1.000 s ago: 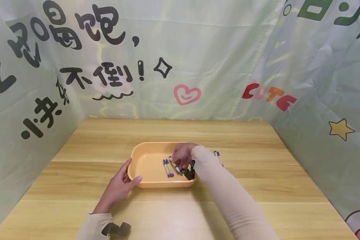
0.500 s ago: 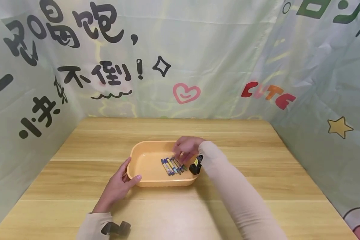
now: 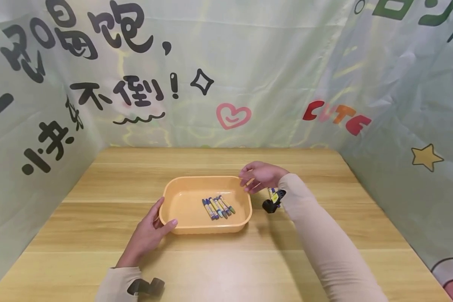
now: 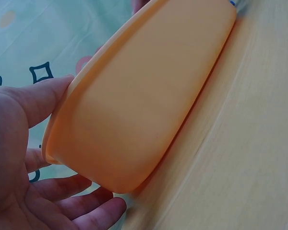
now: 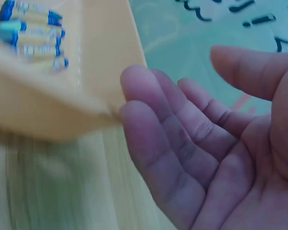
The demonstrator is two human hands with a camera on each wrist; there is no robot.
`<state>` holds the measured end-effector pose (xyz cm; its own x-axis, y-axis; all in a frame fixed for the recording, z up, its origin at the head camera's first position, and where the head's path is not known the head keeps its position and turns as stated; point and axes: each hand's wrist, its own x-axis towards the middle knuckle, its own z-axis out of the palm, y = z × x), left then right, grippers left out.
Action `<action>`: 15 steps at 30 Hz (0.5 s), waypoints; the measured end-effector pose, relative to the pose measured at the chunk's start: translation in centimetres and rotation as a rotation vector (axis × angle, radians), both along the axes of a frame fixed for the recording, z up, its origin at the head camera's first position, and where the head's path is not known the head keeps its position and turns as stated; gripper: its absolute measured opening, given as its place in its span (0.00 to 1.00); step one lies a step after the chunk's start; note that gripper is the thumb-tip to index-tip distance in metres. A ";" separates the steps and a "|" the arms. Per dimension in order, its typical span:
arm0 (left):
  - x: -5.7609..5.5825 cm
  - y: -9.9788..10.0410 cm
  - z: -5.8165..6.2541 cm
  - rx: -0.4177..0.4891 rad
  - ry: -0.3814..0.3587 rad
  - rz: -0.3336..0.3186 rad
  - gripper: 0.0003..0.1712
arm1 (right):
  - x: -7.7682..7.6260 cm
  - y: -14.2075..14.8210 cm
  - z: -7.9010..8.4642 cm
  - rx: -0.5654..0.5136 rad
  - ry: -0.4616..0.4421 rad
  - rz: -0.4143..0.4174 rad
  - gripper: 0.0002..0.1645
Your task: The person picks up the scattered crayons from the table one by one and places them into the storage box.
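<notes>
An orange plastic tray (image 3: 188, 229) sits on the wooden table, with several crayons (image 3: 216, 208) side by side in its right half. My left hand (image 3: 151, 233) holds the tray's near left corner. In the left wrist view its thumb is at the rim and its fingers lie against the outer wall. At the tray's far right corner is my right hand (image 3: 263, 176), fingers loosely bent and nothing in its grasp. The right wrist view shows that palm (image 5: 240, 167) bare, with blue-ended crayons (image 5: 33, 36) beyond the blurred tray wall.
To the right of the tray, more crayons (image 3: 273, 192) lie on the table (image 3: 317, 235), partly hidden by the black wrist camera (image 3: 272, 204). Printed cloth (image 3: 279, 84) closes off the back and both sides.
My right hand has let go of crayons in the tray, where more now lie in the row. It has then risen and moved right, out past the rim. The left hand stays put.
</notes>
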<state>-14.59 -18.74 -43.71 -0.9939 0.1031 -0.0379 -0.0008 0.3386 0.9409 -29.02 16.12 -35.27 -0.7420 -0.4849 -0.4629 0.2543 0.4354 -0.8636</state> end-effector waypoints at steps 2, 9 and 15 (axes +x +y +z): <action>0.0 0.0 0.0 -0.008 0.006 -0.001 0.53 | 0.1 1.2 -0.3 -0.003 0.011 -0.009 0.25; -0.1 0.0 -0.2 0.000 -0.008 0.008 0.53 | 0.5 5.4 -2.1 0.039 0.037 -0.056 0.26; -0.2 0.0 -0.3 0.003 -0.007 0.004 0.53 | 0.8 8.2 -3.7 0.098 0.039 -0.105 0.16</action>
<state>-14.79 -18.78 -44.05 -0.9941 0.0988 -0.0450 -0.0093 0.3359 0.9419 -28.22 24.34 -38.99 -0.8047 -0.3578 -0.4737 0.2696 0.4907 -0.8286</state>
